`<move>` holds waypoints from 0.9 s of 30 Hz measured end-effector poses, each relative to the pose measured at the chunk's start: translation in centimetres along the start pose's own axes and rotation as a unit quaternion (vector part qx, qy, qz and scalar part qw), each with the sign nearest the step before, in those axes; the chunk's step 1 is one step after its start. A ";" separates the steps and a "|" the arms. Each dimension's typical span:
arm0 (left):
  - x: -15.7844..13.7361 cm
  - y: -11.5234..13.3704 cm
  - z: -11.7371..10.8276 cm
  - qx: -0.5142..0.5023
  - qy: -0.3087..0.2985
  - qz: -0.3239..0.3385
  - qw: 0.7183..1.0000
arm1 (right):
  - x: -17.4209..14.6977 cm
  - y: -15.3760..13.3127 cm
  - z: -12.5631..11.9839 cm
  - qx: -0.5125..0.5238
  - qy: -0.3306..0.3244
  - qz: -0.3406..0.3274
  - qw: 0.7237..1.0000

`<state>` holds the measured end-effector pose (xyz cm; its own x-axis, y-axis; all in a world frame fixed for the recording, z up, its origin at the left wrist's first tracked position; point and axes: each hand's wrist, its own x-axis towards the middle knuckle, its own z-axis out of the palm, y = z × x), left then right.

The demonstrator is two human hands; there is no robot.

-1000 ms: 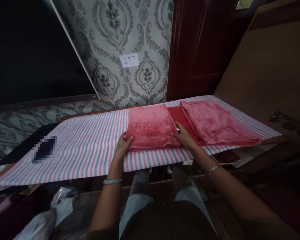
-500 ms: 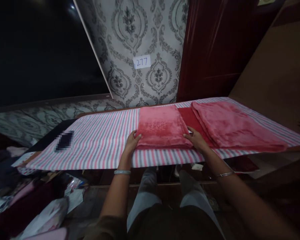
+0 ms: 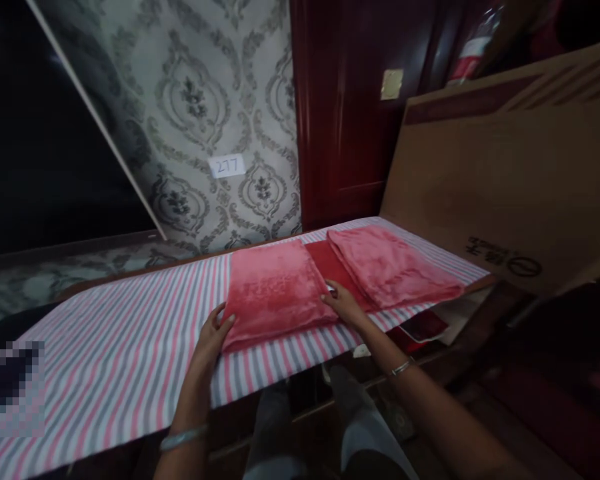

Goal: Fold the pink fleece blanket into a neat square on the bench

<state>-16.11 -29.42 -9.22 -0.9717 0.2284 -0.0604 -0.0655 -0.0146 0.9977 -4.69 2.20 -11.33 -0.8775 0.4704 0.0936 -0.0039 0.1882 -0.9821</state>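
Left hand [image 3: 213, 337] is partly closed, its thumb on top of a folded pink cloth [image 3: 274, 290], gripping the left edge. Right hand [image 3: 345, 305] touches the right edge, thumb and fingers parted; whether it grips cannot be told. The folded pink cloth lies flat on a striped cover [image 3: 145, 340], beside a second pink cloth [image 3: 387, 267].

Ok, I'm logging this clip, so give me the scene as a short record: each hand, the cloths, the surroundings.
Left hand: at left edge of folded pink cloth, thumb on top
Right hand: at that cloth's right edge
To its right: second pink cloth, red fabric between
Underneath: striped cloth
Wall: paper marked 277
Far right: cardboard
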 end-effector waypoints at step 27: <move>-1.4 1.5 0.8 -0.007 0.040 -0.032 0.999 | 5.5 -2.0 -8.9 -0.523 0.038 -0.027 0.851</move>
<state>-14.67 -29.01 -7.59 -0.9806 0.1502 -0.1258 -0.1298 -0.0165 0.9914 -5.28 12.11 -7.38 -0.8560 0.4838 0.1823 0.4208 0.8568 -0.2980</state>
